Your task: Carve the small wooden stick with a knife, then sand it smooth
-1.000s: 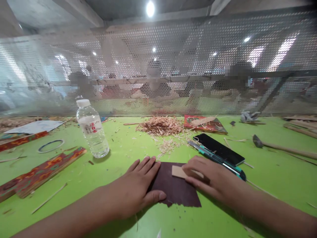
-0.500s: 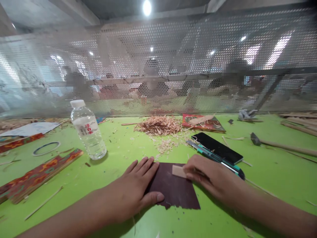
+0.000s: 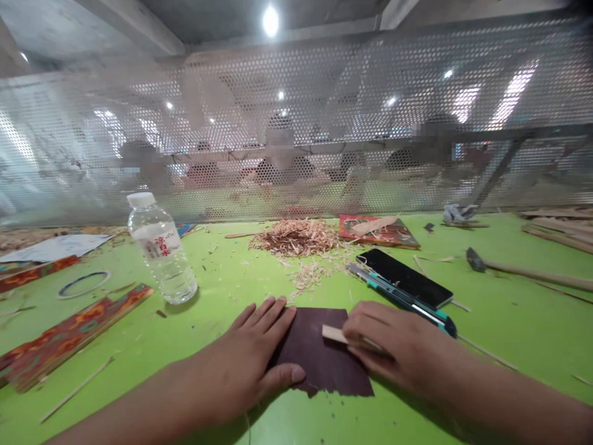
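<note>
A dark brown sheet of sandpaper [image 3: 319, 352] with one ragged edge lies flat on the green table. My left hand [image 3: 252, 358] rests on its left side, fingers stretched out and thumb apart. Pinched in my right hand [image 3: 384, 340] is a small flat piece of wood [image 3: 334, 334], its pale end showing over the sandpaper. The rest of the wood is partly hidden by my fingers. Just beyond my right hand lie a teal and black utility knife [image 3: 403, 298] and a black phone [image 3: 404, 277].
Wood shavings [image 3: 299, 237] are heaped ahead, beside a painted red board [image 3: 378, 231]. A water bottle [image 3: 163, 250] stands at left, near a roll of tape [image 3: 84, 285] and painted strips [image 3: 78, 334]. A hammer [image 3: 528, 270] lies right. Behind a perforated screen [image 3: 324, 179], people sit.
My right hand has drawn the piece of wood slightly toward me across the sandpaper. My left hand keeps its place on the sheet.
</note>
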The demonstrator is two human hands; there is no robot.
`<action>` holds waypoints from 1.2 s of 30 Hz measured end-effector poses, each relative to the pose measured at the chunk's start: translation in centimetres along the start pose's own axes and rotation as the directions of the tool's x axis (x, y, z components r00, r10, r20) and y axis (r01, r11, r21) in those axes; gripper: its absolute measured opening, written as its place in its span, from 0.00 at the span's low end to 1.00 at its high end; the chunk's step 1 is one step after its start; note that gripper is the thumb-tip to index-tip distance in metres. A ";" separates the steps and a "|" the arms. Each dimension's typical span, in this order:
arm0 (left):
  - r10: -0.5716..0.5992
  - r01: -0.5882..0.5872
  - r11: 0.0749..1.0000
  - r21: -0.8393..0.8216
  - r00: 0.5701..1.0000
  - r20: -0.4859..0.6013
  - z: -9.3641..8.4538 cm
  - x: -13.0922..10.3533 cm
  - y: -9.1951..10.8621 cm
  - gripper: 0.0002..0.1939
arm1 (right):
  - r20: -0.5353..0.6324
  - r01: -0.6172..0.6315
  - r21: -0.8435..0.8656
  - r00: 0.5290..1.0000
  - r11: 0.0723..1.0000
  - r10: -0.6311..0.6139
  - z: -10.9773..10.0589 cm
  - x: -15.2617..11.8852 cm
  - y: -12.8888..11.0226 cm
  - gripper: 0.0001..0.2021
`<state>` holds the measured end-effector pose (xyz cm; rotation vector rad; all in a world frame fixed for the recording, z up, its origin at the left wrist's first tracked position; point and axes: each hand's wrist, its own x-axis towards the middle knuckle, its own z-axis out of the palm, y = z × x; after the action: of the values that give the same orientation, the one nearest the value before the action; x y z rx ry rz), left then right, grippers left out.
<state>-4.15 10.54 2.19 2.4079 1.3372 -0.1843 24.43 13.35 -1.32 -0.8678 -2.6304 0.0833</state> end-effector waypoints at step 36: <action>0.024 -0.025 0.999 -0.026 0.999 -0.046 -0.1 0.0 0.0 0.44 | 0.099 -0.064 0.039 0.993 0.997 0.060 -0.7 0.2 -0.4 0.10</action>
<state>-4.12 10.59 2.24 2.4191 1.3206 -0.1044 24.33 13.15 -0.53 -0.9538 -2.6813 0.2020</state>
